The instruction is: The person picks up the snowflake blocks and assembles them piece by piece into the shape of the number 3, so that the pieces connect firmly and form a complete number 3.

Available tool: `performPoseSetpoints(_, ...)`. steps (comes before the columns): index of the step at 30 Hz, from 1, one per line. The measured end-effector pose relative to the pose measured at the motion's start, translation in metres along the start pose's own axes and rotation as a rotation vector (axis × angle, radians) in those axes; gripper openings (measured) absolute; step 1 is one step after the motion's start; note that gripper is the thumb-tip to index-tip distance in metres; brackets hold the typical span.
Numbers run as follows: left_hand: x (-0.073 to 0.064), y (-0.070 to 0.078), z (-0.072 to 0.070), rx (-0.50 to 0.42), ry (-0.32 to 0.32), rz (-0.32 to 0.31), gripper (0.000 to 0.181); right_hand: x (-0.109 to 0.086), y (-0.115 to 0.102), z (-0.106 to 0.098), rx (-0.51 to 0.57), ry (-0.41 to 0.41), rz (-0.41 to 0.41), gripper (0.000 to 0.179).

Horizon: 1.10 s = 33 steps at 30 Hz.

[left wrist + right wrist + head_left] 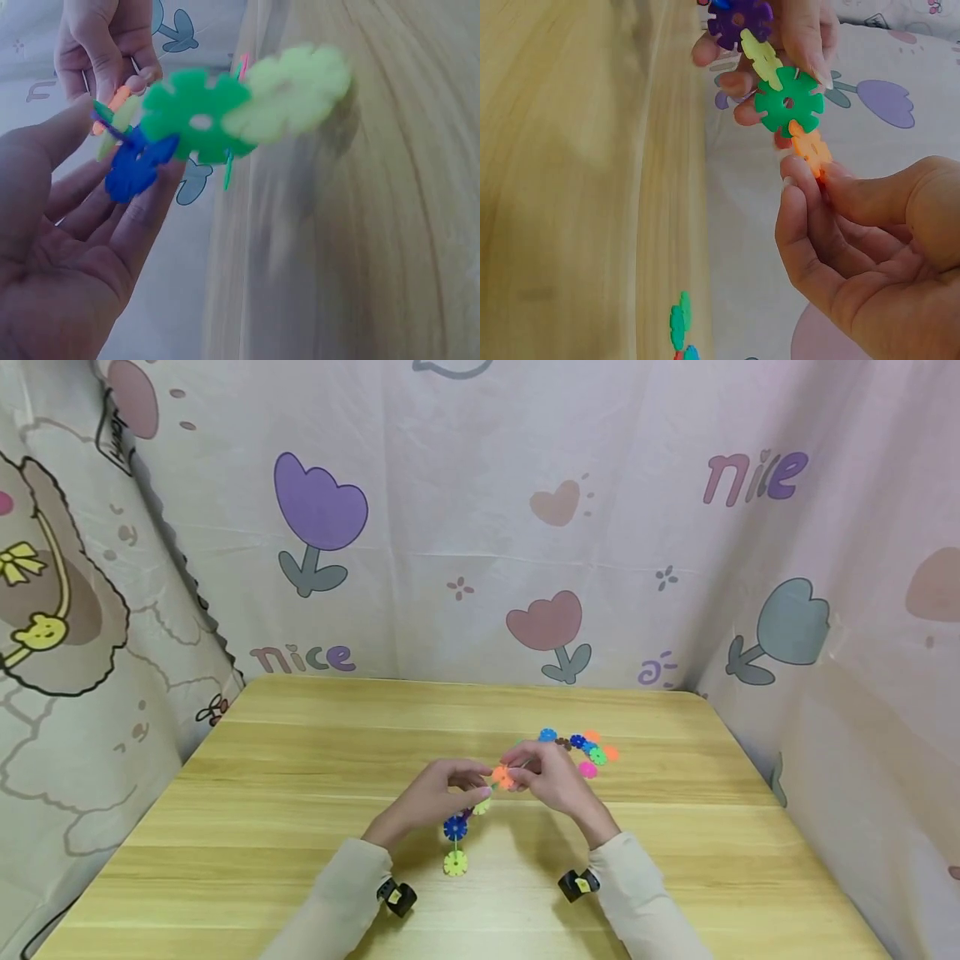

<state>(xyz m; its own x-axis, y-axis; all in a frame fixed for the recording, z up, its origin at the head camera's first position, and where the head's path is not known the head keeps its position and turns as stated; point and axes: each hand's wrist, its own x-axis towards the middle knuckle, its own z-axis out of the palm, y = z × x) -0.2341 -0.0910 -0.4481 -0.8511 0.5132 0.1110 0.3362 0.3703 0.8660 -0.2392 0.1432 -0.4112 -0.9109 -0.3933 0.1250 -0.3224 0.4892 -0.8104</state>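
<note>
My left hand [438, 789] and right hand [555, 777] meet over the table, holding a chain of notched plastic snowflake discs between them. In the right wrist view, the right thumb and fingers pinch an orange snowflake disc [811, 150] at the chain's end; a bit of red shows at the fingertips. That disc slots into a green disc [789, 103], followed by a pale yellow disc [760, 58] and a purple disc [740, 24]. The left thumb and fingers grip around the green one. A blue disc [455, 827] and a yellow disc [455, 863] trail toward the person.
Several loose snowflake discs lie beyond the right hand, among them a light blue disc [548, 735], a pink disc [588, 769] and a green disc [597, 756]. The wooden table [300, 727] ends at a printed curtain [450, 527] behind and at both sides.
</note>
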Motion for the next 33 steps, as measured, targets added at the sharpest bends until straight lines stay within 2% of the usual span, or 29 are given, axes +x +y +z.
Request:
performPoseSetpoints(8, -0.001, -0.002, -0.001, -0.029, -0.033, -0.001, 0.04, 0.002, 0.002, -0.001, -0.019, -0.016, -0.058, 0.014)
performPoseSetpoints(13, -0.002, -0.002, -0.003, -0.048, -0.048, -0.031, 0.036, 0.002, 0.003, -0.002, -0.011, -0.015, -0.075, 0.016)
performPoseSetpoints(16, -0.002, -0.004, -0.006, -0.062, -0.065, -0.037, 0.035, 0.002, 0.004, -0.004, -0.007, 0.002, -0.082, 0.018)
performPoseSetpoints(23, -0.004, -0.01, -0.017, -0.055, -0.122, 0.0, 0.041, 0.001, 0.005, -0.01, -0.004, 0.078, -0.048, 0.022)
performPoseSetpoints(27, -0.005, -0.013, -0.022, -0.085, -0.113, -0.027, 0.032, 0.001, 0.006, -0.012, -0.004, 0.109, -0.007, 0.023)
performPoseSetpoints(33, -0.005, -0.01, -0.023, -0.133, -0.073, -0.074, 0.022, 0.001, 0.008, -0.015, 0.016, 0.086, 0.003, 0.022)
